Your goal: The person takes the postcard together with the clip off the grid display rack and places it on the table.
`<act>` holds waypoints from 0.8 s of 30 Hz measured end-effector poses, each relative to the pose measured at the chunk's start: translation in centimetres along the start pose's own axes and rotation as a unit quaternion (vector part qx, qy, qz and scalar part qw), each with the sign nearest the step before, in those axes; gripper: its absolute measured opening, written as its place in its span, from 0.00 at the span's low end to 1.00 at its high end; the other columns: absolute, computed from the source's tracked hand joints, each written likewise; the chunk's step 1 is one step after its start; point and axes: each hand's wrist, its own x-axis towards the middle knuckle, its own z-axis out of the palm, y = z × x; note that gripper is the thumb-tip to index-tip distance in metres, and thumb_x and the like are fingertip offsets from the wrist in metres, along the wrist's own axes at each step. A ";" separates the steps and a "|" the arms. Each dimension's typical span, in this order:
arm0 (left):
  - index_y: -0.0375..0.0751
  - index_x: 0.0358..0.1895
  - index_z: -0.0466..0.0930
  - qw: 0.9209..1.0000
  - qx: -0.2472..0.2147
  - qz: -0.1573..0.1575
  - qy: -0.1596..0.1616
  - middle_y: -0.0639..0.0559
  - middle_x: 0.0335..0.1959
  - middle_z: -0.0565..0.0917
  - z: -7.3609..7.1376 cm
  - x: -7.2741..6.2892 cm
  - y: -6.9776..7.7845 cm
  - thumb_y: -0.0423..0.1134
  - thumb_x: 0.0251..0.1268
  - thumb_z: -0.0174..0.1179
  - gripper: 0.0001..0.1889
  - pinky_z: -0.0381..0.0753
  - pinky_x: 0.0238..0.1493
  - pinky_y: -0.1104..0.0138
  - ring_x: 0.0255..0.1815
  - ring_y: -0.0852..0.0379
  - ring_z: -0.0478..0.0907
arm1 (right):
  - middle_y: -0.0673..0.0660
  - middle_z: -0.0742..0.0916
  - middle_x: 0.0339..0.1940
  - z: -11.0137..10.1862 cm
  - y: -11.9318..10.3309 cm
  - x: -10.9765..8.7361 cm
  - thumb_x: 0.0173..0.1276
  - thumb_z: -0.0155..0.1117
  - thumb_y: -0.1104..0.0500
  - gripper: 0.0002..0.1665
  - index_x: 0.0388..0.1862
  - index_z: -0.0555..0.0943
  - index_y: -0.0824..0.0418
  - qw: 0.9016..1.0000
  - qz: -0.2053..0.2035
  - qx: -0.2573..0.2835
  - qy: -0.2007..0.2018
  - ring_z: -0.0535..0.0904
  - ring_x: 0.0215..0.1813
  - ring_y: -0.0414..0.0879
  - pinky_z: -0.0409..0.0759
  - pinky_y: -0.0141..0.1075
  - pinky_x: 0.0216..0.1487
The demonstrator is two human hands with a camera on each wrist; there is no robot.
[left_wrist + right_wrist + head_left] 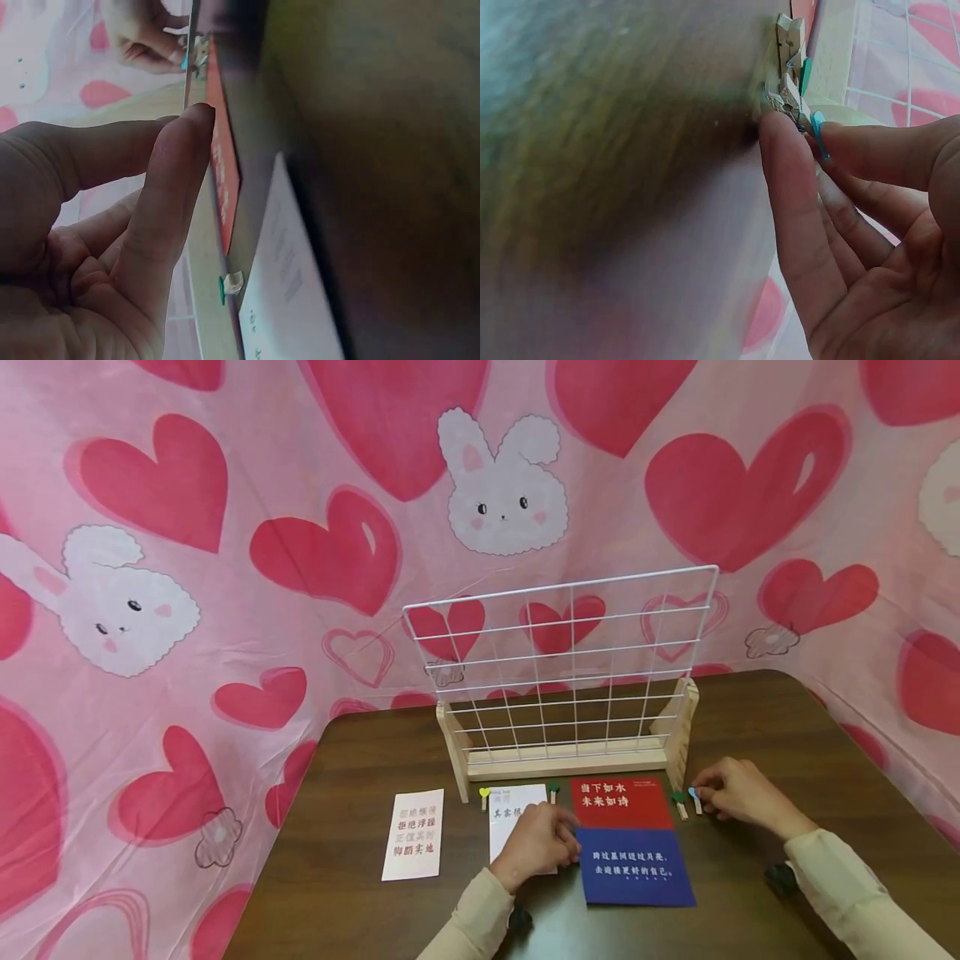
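My left hand pinches the left edge of a blue card with white lettering between thumb and finger. In the left wrist view that card shows edge-on at the fingertips. My right hand pinches a small wooden clothespin with a blue heart. Beside it lies a clothespin with a green heart. Behind the blue card is a red card, partly overlapped by it. A white card is partly hidden under my left hand.
A white wire grid stands upright in a wooden base at the back of the table. Another white card lies at left. Clothespins with a yellow heart and a green heart lie near the middle white card.
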 end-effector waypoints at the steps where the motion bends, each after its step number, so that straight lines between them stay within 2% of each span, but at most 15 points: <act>1: 0.24 0.49 0.86 1.000 0.010 0.000 0.002 0.46 0.21 0.90 0.2 0.0 0.0 0.20 0.56 0.65 0.16 0.79 0.19 0.74 0.16 0.72 0.80 | 0.53 0.89 0.25 0.0 0.0 0.1 0.67 0.67 0.67 0.06 0.38 0.89 0.69 1.000 0.000 0.006 -0.002 0.83 0.25 0.42 0.83 0.32 0.23; 7: 0.27 0.49 0.88 0.999 0.049 0.002 -0.002 0.51 0.19 0.89 0.9 0.0 -0.1 0.24 0.54 0.72 0.16 0.77 0.20 0.75 0.16 0.74 0.79 | 0.54 0.88 0.25 0.0 0.1 0.3 0.67 0.66 0.69 0.05 0.37 0.88 0.70 0.999 0.003 0.031 -0.017 0.84 0.27 0.44 0.85 0.33 0.24; 11: 0.30 0.48 0.88 0.999 0.052 0.004 -0.008 0.53 0.17 0.88 0.9 0.0 -0.1 0.25 0.55 0.73 0.15 0.76 0.21 0.75 0.15 0.74 0.77 | 0.54 0.88 0.25 0.1 0.1 0.5 0.67 0.66 0.70 0.05 0.37 0.87 0.71 0.999 0.007 0.035 -0.019 0.84 0.27 0.45 0.85 0.34 0.25; 16: 0.34 0.47 0.88 0.998 0.068 -0.007 -0.012 0.56 0.15 0.84 1.0 -0.1 -0.1 0.27 0.57 0.72 0.14 0.74 0.23 0.76 0.14 0.73 0.75 | 0.54 0.87 0.25 0.4 0.2 0.6 0.67 0.66 0.70 0.05 0.38 0.87 0.70 0.999 0.008 0.033 -0.023 0.83 0.27 0.45 0.85 0.33 0.25; 22: 0.36 0.47 0.89 0.997 0.076 -0.012 -0.020 0.58 0.14 0.83 1.2 -0.2 -0.1 0.27 0.57 0.73 0.13 0.71 0.18 0.74 0.14 0.71 0.75 | 0.54 0.87 0.25 0.6 0.3 0.4 0.67 0.66 0.69 0.05 0.38 0.87 0.70 0.999 0.008 0.032 -0.024 0.83 0.26 0.45 0.85 0.33 0.24; 24: 0.36 0.47 0.89 0.996 0.082 -0.009 -0.020 0.58 0.14 0.83 1.1 -0.2 -0.1 0.27 0.57 0.73 0.13 0.72 0.19 0.74 0.14 0.72 0.75 | 0.54 0.87 0.25 0.6 0.4 0.4 0.67 0.65 0.70 0.05 0.38 0.87 0.70 0.999 0.007 0.031 -0.022 0.83 0.26 0.45 0.85 0.33 0.24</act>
